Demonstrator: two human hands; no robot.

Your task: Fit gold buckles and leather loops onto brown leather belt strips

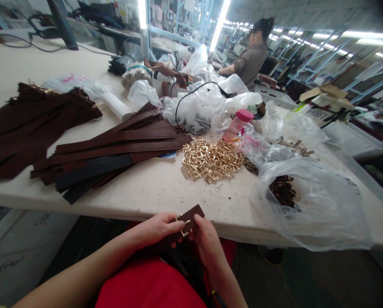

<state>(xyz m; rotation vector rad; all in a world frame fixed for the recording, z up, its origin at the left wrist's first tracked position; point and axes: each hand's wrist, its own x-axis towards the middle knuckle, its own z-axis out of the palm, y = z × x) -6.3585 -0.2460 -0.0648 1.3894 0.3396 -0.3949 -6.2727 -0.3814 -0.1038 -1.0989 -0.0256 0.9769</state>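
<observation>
Just off the table's front edge, both hands meet around a dark brown leather strip (194, 212) with a gold buckle (185, 233) on it. My left hand (166, 227) pinches the buckle and the strip, its thumb on top. My right hand (204, 233) holds the strip's end from the right, thumb pressed on its upper face. Beyond the hands lies a pile of gold buckles (210, 160). Long brown leather strips (127, 147) fan out to the left of that pile. The undersides of both hands are hidden.
On the table (178, 194), a clear plastic bag (322, 205) with small brown pieces lies at the right. A pink bottle (238, 124) leans among crumpled bags behind the buckles. More brown leather (40, 124) is stacked far left. A person (252, 55) is beyond the table.
</observation>
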